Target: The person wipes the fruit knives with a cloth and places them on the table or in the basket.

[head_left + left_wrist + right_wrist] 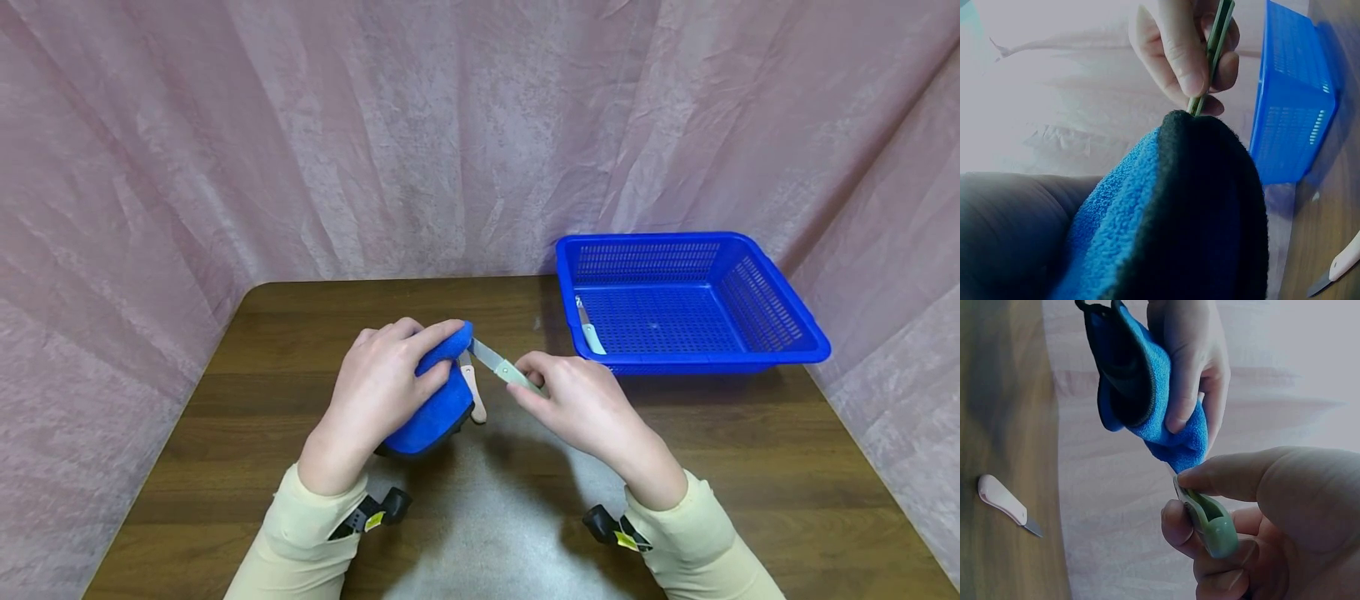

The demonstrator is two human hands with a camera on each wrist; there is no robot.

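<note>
My left hand grips a blue cloth with dark edging, folded between thumb and fingers. The cloth wraps the blade end of a folding knife with a pale green handle, and part of the blade shows bare. My right hand pinches that handle between thumb and fingers; the right wrist view shows the handle's hollow groove. Under and beside the cloth, a second knife with a pale pink handle lies on the table, its blade out, as the right wrist view also shows.
A blue plastic basket stands at the back right of the brown wooden table. Inside, along its left side, lies another knife with a pale green handle. Pink curtains hang behind and at both sides.
</note>
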